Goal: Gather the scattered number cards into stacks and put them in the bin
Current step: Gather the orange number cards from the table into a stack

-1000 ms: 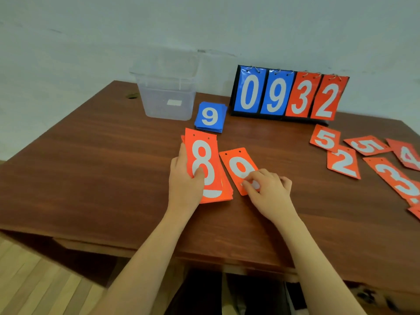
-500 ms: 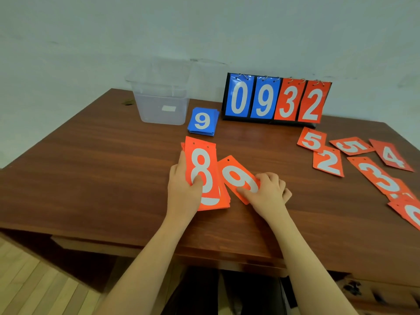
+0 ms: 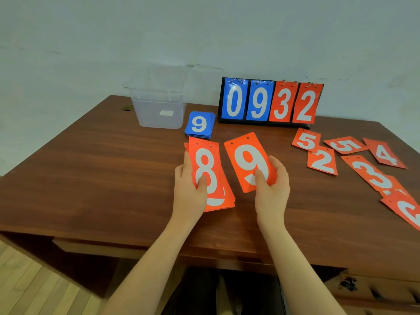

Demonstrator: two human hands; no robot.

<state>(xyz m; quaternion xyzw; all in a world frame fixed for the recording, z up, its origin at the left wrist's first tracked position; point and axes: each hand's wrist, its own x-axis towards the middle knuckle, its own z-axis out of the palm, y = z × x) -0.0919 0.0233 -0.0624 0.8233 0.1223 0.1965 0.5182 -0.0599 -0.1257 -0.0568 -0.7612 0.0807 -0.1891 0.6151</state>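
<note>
My left hand (image 3: 189, 192) grips a stack of orange number cards (image 3: 210, 169) with an 8 on top, held just over the table. My right hand (image 3: 271, 187) holds a single orange 9 card (image 3: 246, 155) lifted off the table, right beside the stack. A stack of blue cards (image 3: 200, 125) topped by a 9 lies in front of the clear plastic bin (image 3: 159, 110) at the back left. Several orange cards lie scattered on the right: a 5 (image 3: 305, 140), a 2 (image 3: 322, 160), another 5 (image 3: 345, 145), a 4 (image 3: 384, 153) and a 3 (image 3: 368, 172).
A flip scoreboard (image 3: 270, 103) showing 0 9 3 2 stands at the back, right of the bin. The wooden table (image 3: 91, 173) has its front edge close to me; a drawer unit (image 3: 372, 289) sits below right. More orange cards (image 3: 406, 210) reach the right edge.
My right hand has picked the orange 9 card up off the table and raised it beside the stack. My left hand keeps hold of the 8 stack.
</note>
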